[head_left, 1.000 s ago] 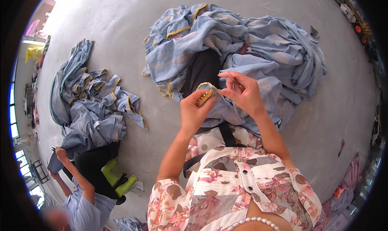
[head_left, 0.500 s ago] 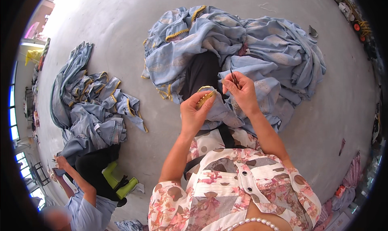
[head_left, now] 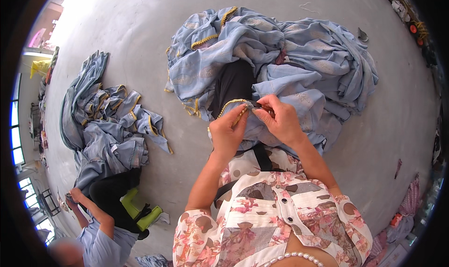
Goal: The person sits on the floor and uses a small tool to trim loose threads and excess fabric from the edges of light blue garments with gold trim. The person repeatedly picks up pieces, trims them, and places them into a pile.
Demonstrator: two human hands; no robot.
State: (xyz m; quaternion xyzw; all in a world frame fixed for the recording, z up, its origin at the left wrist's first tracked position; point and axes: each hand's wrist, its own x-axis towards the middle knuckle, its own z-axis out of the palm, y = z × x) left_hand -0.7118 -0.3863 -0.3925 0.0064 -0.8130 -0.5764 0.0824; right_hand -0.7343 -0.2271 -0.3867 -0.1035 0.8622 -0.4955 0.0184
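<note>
A large light-blue garment (head_left: 299,87) with yellow beaded trim (head_left: 229,103) lies heaped over my lap and the floor in front of me. My left hand (head_left: 227,135) pinches the trimmed edge of the cloth, fingers closed on it. Close beside it, my right hand (head_left: 283,125) is closed around small dark thread snips (head_left: 255,104). The snips' tips meet the cloth edge by my left fingertips. Whether the blades are apart is hidden by the fingers and fabric.
At the left, a co-worker (head_left: 105,239) sits on a green stool (head_left: 149,216) with another pile of blue trimmed fabric (head_left: 112,138) in front. A small grey scrap (head_left: 362,35) lies beyond my heap on the grey floor (head_left: 187,192). Bundled cloth (head_left: 409,201) lies at the right rim.
My right hand has moved down and left, bringing the snips to the trimmed edge. The left hand has turned slightly, showing a longer stretch of trim. The co-worker's hands have shifted a little.
</note>
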